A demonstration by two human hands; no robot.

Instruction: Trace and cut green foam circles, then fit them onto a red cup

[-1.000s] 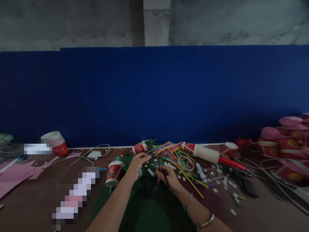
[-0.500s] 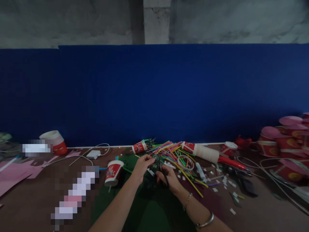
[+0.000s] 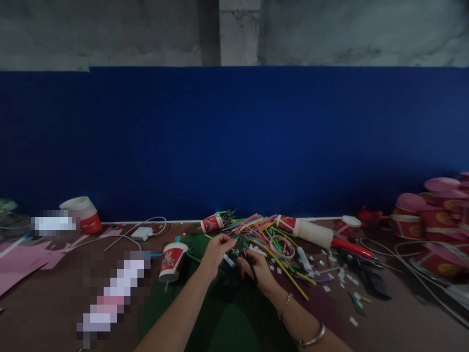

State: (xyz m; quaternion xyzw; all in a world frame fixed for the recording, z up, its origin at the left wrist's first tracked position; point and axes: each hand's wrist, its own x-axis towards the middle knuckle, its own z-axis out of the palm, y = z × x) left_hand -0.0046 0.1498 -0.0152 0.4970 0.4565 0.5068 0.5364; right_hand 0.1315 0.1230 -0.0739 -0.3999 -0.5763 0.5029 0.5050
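Note:
My left hand and my right hand meet over a green sheet on the table. Both pinch a small dark green piece between their fingertips. A thin dark stick, perhaps a pen or tool, also runs through the right hand's fingers. A heap of coloured straws lies just beyond the hands. Left of the left hand stands a tilted red paper cup.
A lying stack of red-and-white cups, a ring of tape, white paper scraps and dark tools lie right. More red cups and pink lids fill the far right. Pink paper, a white charger and cup stack sit left.
The left hand has moved right to meet the right hand, and both now grip the small dark piece together. Earlier the hands were slightly apart.

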